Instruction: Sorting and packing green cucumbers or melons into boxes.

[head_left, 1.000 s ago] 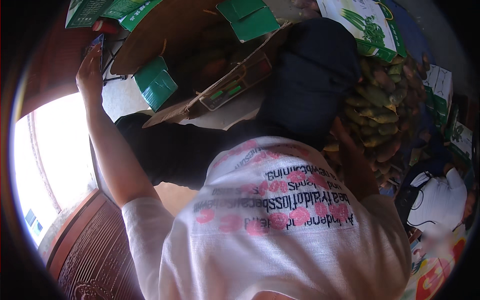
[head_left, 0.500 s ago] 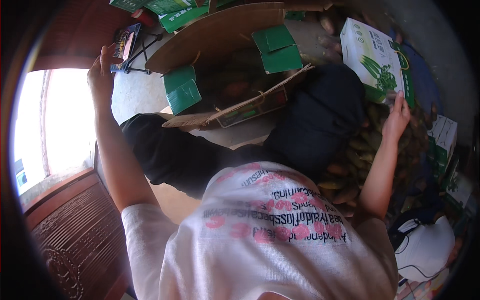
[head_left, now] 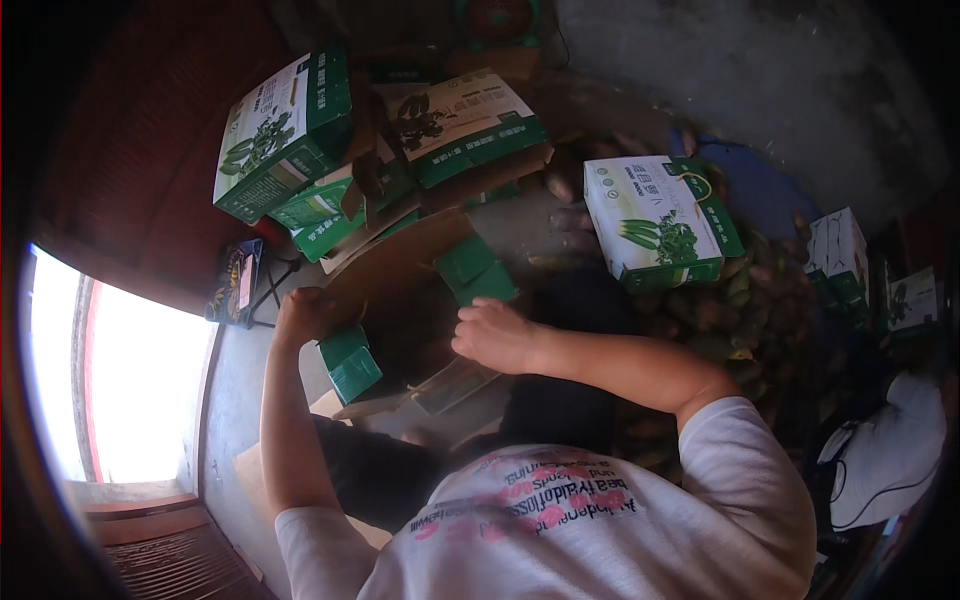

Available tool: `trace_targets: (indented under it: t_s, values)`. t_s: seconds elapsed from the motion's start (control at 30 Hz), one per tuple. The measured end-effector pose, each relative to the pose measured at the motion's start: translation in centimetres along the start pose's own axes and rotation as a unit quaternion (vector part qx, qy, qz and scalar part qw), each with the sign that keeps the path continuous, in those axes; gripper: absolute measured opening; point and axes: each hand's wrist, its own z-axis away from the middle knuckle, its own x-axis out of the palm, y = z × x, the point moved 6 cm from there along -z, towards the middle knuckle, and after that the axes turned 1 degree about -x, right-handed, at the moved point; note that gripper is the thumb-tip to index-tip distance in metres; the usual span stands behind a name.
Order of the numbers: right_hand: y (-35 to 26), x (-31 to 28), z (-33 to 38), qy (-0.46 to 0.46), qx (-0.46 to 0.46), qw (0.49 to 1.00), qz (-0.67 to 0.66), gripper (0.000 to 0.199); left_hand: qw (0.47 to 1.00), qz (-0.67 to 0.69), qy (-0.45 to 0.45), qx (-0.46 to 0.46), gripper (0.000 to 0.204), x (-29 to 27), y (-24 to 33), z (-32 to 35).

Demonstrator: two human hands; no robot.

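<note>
An open cardboard carton (head_left: 420, 245) with green end flaps stands on the floor between my knees, its dark contents too dim to make out. My left hand (head_left: 303, 315) is closed at the carton's far left edge, beside the left green flap (head_left: 350, 365). Over the carton's right side my right hand (head_left: 490, 335) has its fingers curled in, just below the right green flap (head_left: 474, 270). It appears to grip the carton's edge, though the fingertips are hidden.
To the right, a white and green box (head_left: 650, 215) sits on a heap of root vegetables (head_left: 710, 320). More printed boxes (head_left: 285, 130) are stacked beyond the carton. A small stand (head_left: 238, 285) is at the left, near a bright doorway (head_left: 140, 370). A person in white (head_left: 890, 455) is at the right.
My right hand has left the white and green box and come over to the carton. My left hand has come down from beside the stand to the carton's edge. The view has tilted upward.
</note>
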Motion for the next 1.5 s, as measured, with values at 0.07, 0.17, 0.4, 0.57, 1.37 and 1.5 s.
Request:
trace_targets:
  t_s: [0.07, 0.17, 0.4, 0.57, 1.37, 1.5]
  values:
    - [0.9, 0.5, -0.1, -0.020, 0.012, 1.000, 0.021, 0.016, 1.000, 0.012, 0.020, 0.016, 0.027, 0.1, 0.3, -1.4]
    - [1.9, 0.5, 0.0, -0.065, 0.053, 0.996, 0.037, 0.015, 1.000, 0.003, 0.026, 0.010, 0.022, -0.3, 1.6, -1.5]
    - [1.7, 1.0, -2.6, -0.005, -0.005, 0.999, 0.033, 0.010, 0.996, -0.081, 0.016, 0.020, 0.022, -0.5, 0.3, -0.4]
    - [0.5, -1.2, -6.7, 0.015, 0.004, 0.998, 0.055, 0.007, 0.991, -0.114, 0.053, 0.042, 0.018, -1.0, -1.4, -1.6]
    - [-33.5, 8.1, -38.0, 0.091, -0.414, 0.903, 0.070, 0.009, 0.876, -0.117, 0.250, -0.397, 0.024, -12.3, -36.7, 44.7]
    - [-41.4, 14.3, -35.7, 0.052, -0.470, 0.880, -0.032, 0.006, 0.842, -0.082, 0.213, -0.489, 0.019, -6.7, -37.2, 56.2]
